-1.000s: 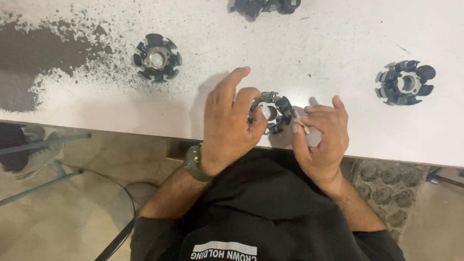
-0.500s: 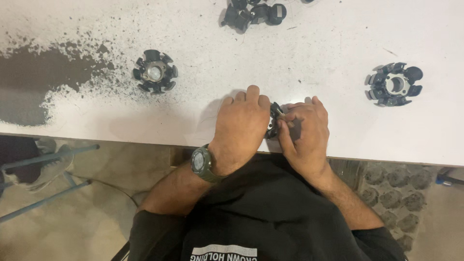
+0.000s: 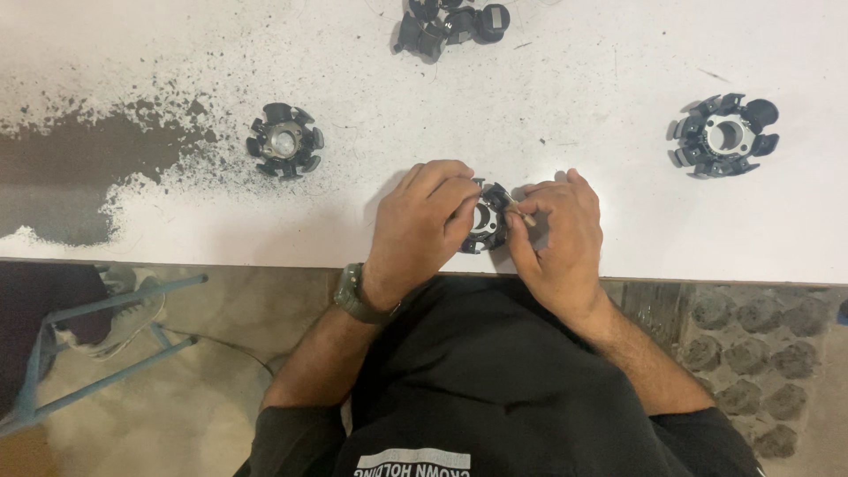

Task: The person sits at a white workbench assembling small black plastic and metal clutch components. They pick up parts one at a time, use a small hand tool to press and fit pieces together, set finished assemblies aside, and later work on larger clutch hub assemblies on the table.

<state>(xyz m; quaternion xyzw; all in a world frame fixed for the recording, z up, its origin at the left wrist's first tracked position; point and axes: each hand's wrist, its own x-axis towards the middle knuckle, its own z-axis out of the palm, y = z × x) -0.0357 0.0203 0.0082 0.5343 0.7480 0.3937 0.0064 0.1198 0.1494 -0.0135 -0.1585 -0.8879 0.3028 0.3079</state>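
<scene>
A black round stator core (image 3: pixel 487 221) with a metal hub lies on the white table (image 3: pixel 574 71) near its front edge. My left hand (image 3: pixel 422 231) grips it from the left, fingers curled over its rim. My right hand (image 3: pixel 558 240) sits just to its right and pinches a small thin pale tool or part (image 3: pixel 517 208) whose tip touches the core. Much of the core is hidden under my fingers.
Another black stator core (image 3: pixel 283 141) lies at the left, one more (image 3: pixel 723 136) at the right, and a cluster of black parts (image 3: pixel 446 25) at the far edge. Dark worn paint (image 3: pixel 79 168) covers the table's left. A blue metal frame (image 3: pixel 88 344) stands on the floor.
Both hands have drawn closer over the core. My left hand's spread fingers have curled onto its rim, and my right hand now pinches the thin piece against it.
</scene>
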